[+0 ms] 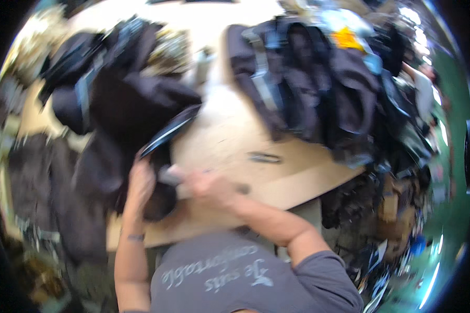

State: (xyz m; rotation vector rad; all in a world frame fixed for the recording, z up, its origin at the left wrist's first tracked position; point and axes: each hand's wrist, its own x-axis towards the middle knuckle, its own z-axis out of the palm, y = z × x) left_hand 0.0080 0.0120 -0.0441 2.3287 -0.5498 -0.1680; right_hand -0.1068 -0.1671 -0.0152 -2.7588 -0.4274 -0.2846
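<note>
A dark purplish-black fabric piece [130,104] with shiny black strips lies bunched on the left side of the table. My left hand [140,183] grips its near edge, beside a glossy dark strip [171,132]. My right hand [210,187], smeared by motion, is closed just to the right of the fabric. A small pale thing [173,175] pokes out from its thumb side, too blurred to name. Below it, a rounded dark fold [161,202] of the fabric hangs by the table's near edge.
The pale wooden table [230,141] holds a small dark elongated tool [265,157]. More dark fabric pieces [308,83] with shiny strips are heaped at the right. A whitish bottle-like object [203,63] stands farther back. Another person's arm [415,73] shows at far right, near a green floor [444,208].
</note>
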